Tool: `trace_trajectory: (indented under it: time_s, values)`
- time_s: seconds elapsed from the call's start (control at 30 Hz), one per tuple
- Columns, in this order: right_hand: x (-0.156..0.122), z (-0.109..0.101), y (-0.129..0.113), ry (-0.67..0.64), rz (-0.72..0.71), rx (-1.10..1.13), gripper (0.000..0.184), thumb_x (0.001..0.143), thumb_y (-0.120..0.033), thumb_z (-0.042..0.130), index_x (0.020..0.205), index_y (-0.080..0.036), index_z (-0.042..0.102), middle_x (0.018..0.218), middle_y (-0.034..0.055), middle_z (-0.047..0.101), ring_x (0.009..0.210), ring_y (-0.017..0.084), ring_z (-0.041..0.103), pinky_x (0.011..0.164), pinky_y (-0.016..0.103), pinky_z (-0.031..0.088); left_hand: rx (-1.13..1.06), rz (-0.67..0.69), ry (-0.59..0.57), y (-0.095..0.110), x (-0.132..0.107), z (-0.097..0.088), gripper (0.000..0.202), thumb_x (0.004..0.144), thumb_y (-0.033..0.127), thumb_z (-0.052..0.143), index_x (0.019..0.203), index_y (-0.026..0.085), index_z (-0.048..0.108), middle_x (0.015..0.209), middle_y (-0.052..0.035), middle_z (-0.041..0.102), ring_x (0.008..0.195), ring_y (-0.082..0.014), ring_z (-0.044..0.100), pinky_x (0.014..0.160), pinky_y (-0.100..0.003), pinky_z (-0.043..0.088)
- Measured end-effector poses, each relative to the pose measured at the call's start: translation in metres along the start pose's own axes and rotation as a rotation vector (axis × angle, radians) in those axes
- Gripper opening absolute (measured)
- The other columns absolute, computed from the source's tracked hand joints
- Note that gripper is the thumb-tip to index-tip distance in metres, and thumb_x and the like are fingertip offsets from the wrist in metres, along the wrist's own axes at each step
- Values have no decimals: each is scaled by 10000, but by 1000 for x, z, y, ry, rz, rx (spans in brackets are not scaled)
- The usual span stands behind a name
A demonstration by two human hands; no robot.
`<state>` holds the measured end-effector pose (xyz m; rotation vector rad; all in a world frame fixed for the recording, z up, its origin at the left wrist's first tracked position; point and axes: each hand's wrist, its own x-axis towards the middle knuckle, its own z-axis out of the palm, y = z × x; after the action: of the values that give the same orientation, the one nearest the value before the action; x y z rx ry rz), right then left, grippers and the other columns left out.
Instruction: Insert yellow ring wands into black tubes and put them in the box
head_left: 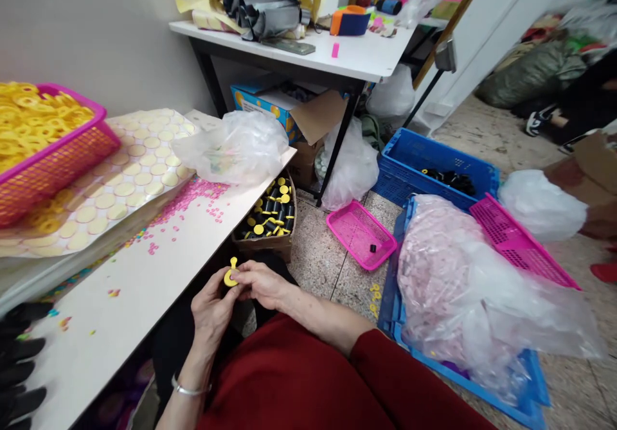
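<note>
In front of my lap, my left hand [211,308] and my right hand [263,283] meet around a small yellow plastic piece [233,274]. It has a round body with a short knobbed tab pointing up. Fingers of both hands pinch it, and they hide part of its round body. Just beyond my hands, a cardboard box [265,243] holds many black cylinders with yellow ends [272,210]. To the left, a pink basket [103,121] is heaped with yellow ring-shaped pieces [36,118].
Pink beads [193,197] and a sheet of round stickers [144,160] lie on the white bench [139,288]. A plastic bag [241,147] rests at its far end. On the floor are a pink tray [354,224], a blue crate [438,153] and a large plastic bag [448,276].
</note>
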<state>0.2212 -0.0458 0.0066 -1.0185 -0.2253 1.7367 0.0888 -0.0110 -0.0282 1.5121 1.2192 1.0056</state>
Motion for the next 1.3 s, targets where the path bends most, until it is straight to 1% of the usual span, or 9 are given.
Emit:
trace_trajectory:
  time_s: [0.1, 0.17, 0.27, 0.47, 0.7, 0.9, 1.0, 1.13, 1.3]
  values:
    - [-7, -4, -5, -80, 66, 37, 396, 779, -551, 595, 787, -156, 576, 698, -7, 594, 603, 103, 549, 562, 259, 464, -10, 96, -78, 18, -7, -2, 455, 596, 371, 796, 987, 167, 684, 976, -62, 703, 891, -205, 659, 891, -378, 538]
    - [-8, -8, -8, -96, 125, 65, 311, 822, -471, 577, 772, -166, 555, 685, -12, 591, 591, 109, 553, 547, 265, 487, -14, 222, -193, 31, -10, -2, 419, 597, 369, 802, 954, 174, 703, 1032, -83, 680, 987, -227, 629, 918, -390, 516]
    - [-5, -13, -11, -202, 153, 94, 208, 840, -392, 574, 796, -192, 537, 675, -40, 578, 560, 97, 541, 532, 267, 513, -12, 361, -241, 38, -10, -1, 387, 644, 376, 778, 976, 190, 709, 1017, -96, 668, 1057, -238, 590, 923, -410, 500]
    - [-13, -17, -14, -355, 83, -47, 368, 675, -482, 733, 815, -167, 605, 714, -20, 602, 616, 120, 599, 546, 288, 553, -19, 403, -263, 29, -14, -4, 436, 685, 416, 742, 1056, 193, 686, 1062, -106, 639, 1084, -230, 566, 919, -404, 492]
    - [-18, -11, -18, -310, 60, -278, 360, 552, -339, 821, 831, -152, 692, 753, 15, 640, 629, 114, 596, 578, 264, 531, 67, 351, -325, 29, -20, -4, 396, 725, 428, 700, 1033, 180, 684, 957, -81, 642, 1063, -232, 564, 931, -404, 480]
    - [-8, -6, -10, -297, 47, -309, 275, 503, -222, 807, 743, -142, 699, 669, 8, 635, 566, 80, 529, 483, 191, 412, 104, 456, -388, 28, -18, -8, 258, 803, 404, 622, 824, 156, 690, 739, -48, 616, 951, -208, 581, 969, -409, 451]
    - [-1, 1, -8, -270, -6, -284, 265, 479, -208, 807, 711, -147, 693, 649, 3, 632, 558, 82, 517, 491, 201, 397, 87, 493, -350, 25, -13, -12, 265, 796, 404, 632, 851, 151, 686, 773, -57, 633, 955, -208, 588, 963, -414, 459]
    - [7, 14, -10, -280, -43, -281, 320, 523, -233, 799, 821, -172, 702, 750, 15, 659, 637, 99, 556, 541, 211, 426, 33, 472, -192, 22, -5, -16, 434, 735, 421, 697, 1069, 149, 642, 1009, -112, 658, 1043, -224, 587, 908, -394, 501]
    - [14, 22, -11, -317, -30, -354, 332, 477, -215, 822, 785, -181, 702, 781, 36, 671, 725, 148, 601, 616, 252, 475, 66, 491, -224, 18, 0, -21, 282, 715, 381, 720, 861, 145, 672, 794, -59, 679, 873, -192, 637, 1028, -432, 426]
